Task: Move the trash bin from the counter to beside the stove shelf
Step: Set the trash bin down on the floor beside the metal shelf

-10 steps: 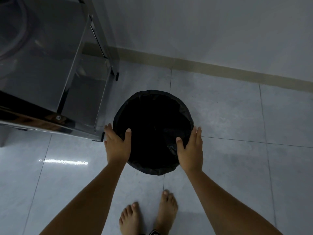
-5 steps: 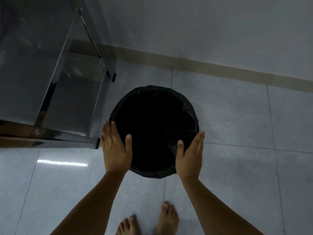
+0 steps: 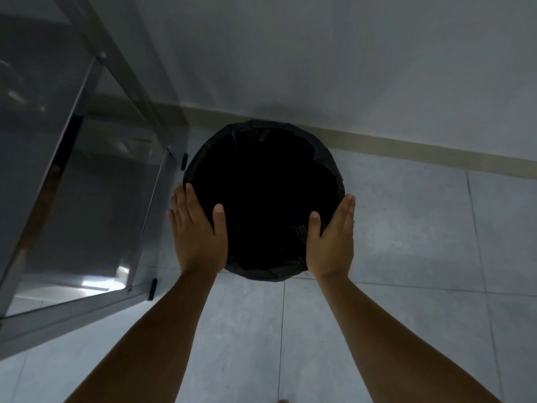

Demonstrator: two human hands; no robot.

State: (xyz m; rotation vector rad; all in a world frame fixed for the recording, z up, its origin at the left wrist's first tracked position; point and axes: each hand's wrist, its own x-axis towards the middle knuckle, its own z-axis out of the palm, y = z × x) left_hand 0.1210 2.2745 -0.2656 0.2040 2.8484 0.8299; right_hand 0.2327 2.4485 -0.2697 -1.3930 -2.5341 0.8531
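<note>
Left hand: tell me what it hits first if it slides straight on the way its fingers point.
The left hand points up-frame along the trash bin side, towards the shelf's black-capped leg foot. That foot probably comes first, then the wall's skirting; depth is unclear.

A black-lined trash bin [image 3: 263,199] stands on pale grey floor tiles [image 3: 406,242] beside a silvery steel shelf [image 3: 87,175].

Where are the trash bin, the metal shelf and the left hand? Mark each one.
trash bin [image 3: 325,158]: head view, far right rim with the black liner.
metal shelf [image 3: 158,196]: head view, near upright post.
left hand [image 3: 197,234]: head view, back of the hand.
</note>
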